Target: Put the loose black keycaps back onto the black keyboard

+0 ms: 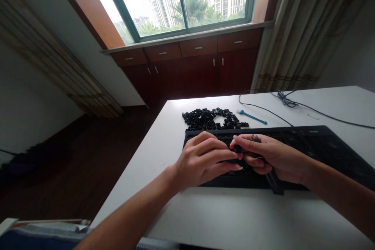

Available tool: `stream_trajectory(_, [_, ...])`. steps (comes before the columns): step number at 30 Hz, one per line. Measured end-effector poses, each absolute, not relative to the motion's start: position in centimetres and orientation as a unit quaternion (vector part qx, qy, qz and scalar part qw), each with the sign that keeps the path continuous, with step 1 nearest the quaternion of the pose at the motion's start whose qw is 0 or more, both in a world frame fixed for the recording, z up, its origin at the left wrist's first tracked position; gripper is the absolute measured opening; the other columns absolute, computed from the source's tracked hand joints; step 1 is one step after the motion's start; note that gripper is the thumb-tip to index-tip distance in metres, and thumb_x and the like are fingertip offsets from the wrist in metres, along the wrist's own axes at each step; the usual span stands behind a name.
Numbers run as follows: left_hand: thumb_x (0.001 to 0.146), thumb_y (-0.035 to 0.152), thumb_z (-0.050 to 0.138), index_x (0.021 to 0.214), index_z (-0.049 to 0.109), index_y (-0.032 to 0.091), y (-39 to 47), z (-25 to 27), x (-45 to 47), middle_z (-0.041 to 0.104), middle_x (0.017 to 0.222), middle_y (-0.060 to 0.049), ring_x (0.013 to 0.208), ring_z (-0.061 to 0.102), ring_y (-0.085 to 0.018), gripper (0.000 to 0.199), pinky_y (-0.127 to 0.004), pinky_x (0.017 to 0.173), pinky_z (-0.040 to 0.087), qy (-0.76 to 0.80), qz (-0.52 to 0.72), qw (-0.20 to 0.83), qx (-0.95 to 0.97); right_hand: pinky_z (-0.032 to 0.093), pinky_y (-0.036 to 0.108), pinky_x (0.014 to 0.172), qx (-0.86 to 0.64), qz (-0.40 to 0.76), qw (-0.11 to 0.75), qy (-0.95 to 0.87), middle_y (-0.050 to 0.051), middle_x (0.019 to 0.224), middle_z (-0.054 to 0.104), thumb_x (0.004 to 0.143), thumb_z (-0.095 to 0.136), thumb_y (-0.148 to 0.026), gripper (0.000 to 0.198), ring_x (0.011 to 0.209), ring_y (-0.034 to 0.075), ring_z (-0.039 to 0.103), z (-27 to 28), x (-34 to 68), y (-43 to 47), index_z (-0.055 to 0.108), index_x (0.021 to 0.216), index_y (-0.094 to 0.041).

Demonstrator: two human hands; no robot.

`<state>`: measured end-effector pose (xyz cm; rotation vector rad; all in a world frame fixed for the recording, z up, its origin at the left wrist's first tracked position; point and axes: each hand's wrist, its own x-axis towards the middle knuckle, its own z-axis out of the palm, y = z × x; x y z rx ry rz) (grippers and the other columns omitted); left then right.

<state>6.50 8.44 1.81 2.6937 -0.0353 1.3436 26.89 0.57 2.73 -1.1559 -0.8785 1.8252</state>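
A black keyboard (pixel 322 148) lies across the white table under both hands. My left hand (pixel 205 156) reaches over its left part, fingers bent together, their tips at a small black keycap (pixel 237 149); its thumb is hidden. My right hand (pixel 272 156) is closed round a dark tool (pixel 274 183) with a flat handle pointing down toward the near edge of the keyboard. The tool's other end pokes out above the fingers and is too blurred to make out. My right thumb tip also touches the keycap.
Behind the keyboard lies a pile of loose black keycaps (pixel 202 118). To its right are a blue tool (pixel 253 117) and a dark cable (pixel 288 101), partly bundled. The white table's (pixel 140 172) left edge drops to a dark floor. Cabinets (pixel 193 70) stand below the window.
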Motion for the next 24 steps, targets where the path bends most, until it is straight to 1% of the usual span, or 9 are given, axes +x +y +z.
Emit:
stream_trajectory(4, [0.081, 0.027, 0.078, 0.100, 0.066, 0.016, 8.33, 1.97, 6.53, 0.075, 0.087, 0.000, 0.077, 0.068, -0.011, 0.025, -0.026, 0.070, 0.055, -0.034, 0.435, 0.053, 0.898, 0.017, 0.015, 0.042, -0.454, 0.725, 0.384, -0.347, -0.009, 0.058, 0.038, 0.083, 0.070, -0.051, 0.039, 0.049, 0.003, 0.024, 2.52, 26.79, 0.39, 0.059, 0.100, -0.018])
stream_trajectory(11, [0.080, 0.031, 0.079, 0.099, 0.067, 0.018, 8.32, 1.70, 6.38, 0.074, 0.084, 0.001, 0.073, 0.067, -0.010, 0.026, -0.025, 0.070, 0.057, -0.035, 0.420, 0.028, 0.907, 0.017, 0.015, 0.041, -0.451, 0.726, 0.383, -0.351, -0.007, 0.061, 0.042, 0.082, 0.071, -0.052, 0.039, 0.049, 0.003, 0.023, 2.34, 26.69, 0.29, 0.059, 0.099, -0.018])
stream_trajectory(18, [0.079, 0.029, 0.079, 0.101, 0.067, 0.020, 8.37, 1.53, 6.37, 0.074, 0.085, 0.002, 0.073, 0.067, -0.010, 0.027, -0.026, 0.070, 0.057, -0.033, 0.420, 0.028, 0.907, 0.017, 0.016, 0.042, -0.444, 0.731, 0.380, -0.353, -0.008, 0.060, 0.040, 0.081, 0.071, -0.051, 0.039, 0.049, 0.003, 0.024, 2.38, 26.70, 0.34, 0.060, 0.097, -0.019])
stream_trajectory(24, [0.079, 0.028, 0.079, 0.096, 0.067, 0.019, 8.23, 1.87, 6.55, 0.074, 0.083, 0.002, 0.071, 0.066, -0.010, 0.023, -0.025, 0.068, 0.057, -0.035, 0.425, 0.025, 0.904, 0.017, 0.016, 0.042, -0.447, 0.729, 0.378, -0.355, -0.008, 0.059, 0.039, 0.082, 0.070, -0.051, 0.038, 0.050, 0.003, 0.023, 2.40, 26.76, 0.13, 0.059, 0.097, -0.018])
